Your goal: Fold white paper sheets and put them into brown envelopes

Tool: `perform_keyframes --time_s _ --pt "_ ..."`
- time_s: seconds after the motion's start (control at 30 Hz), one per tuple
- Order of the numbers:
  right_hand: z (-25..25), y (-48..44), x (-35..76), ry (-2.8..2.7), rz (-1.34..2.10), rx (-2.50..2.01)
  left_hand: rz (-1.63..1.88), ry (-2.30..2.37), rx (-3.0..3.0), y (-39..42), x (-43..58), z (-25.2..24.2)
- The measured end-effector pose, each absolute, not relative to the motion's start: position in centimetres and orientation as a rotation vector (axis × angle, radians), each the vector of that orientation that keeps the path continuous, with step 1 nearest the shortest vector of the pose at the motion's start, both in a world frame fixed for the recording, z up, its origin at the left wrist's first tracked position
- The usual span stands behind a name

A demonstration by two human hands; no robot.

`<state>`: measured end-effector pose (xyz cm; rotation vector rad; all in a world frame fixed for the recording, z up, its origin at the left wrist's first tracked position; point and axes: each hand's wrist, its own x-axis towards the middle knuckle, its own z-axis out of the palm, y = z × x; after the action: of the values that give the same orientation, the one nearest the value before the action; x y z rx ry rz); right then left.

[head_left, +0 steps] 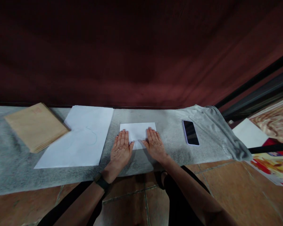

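A small folded white paper [137,129] lies on the grey cloth-covered surface [167,147] straight ahead. My left hand [120,150] rests flat on its left end, fingers stretched forward and together. My right hand [155,144] lies flat on its right end, fingers extended too. Both palms press down on the paper, thumbs pointing toward each other near its front edge. A dark band circles my left wrist.
A stack of white sheets [81,138] lies to the left, with brown envelopes [35,125] beyond it. A dark phone [191,132] lies face up to the right. A dark red curtain hangs behind. Tiled floor lies below, printed paper at far right.
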<state>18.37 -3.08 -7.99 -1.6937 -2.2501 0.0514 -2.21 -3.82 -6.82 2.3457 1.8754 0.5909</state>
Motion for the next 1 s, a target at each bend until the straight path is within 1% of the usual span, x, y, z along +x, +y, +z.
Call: perform_keyframes --time_s 0.27,0.43,0.53,0.7,0.9,1.0 --pt "-7.8 -2.7 18.0 -2.171 0.007 -1.778 0.613 1.934 2.294 -3.5 -1.4 -6.6" --pt "-7.0 -2.4 16.1 -2.309 0.12 -1.636 0.522 1.745 2.4 -3.0 0.4 -6.6" --pt "-6.9 -2.2 15.4 -2.34 0.161 -1.619 0.476 1.723 2.403 -2.6 0.9 -6.8" --pt "-7.1 -1.7 15.9 -2.323 0.115 -1.658 0.452 1.795 2.384 -2.2 0.5 -6.7" --pt "-7.7 -1.7 17.1 -2.258 0.024 -1.712 0.558 1.97 2.29 -2.4 -1.1 -6.5" --pt "-7.9 -1.8 17.6 -2.242 -0.01 -1.743 0.539 2.017 2.241 -2.6 -2.0 -5.9"
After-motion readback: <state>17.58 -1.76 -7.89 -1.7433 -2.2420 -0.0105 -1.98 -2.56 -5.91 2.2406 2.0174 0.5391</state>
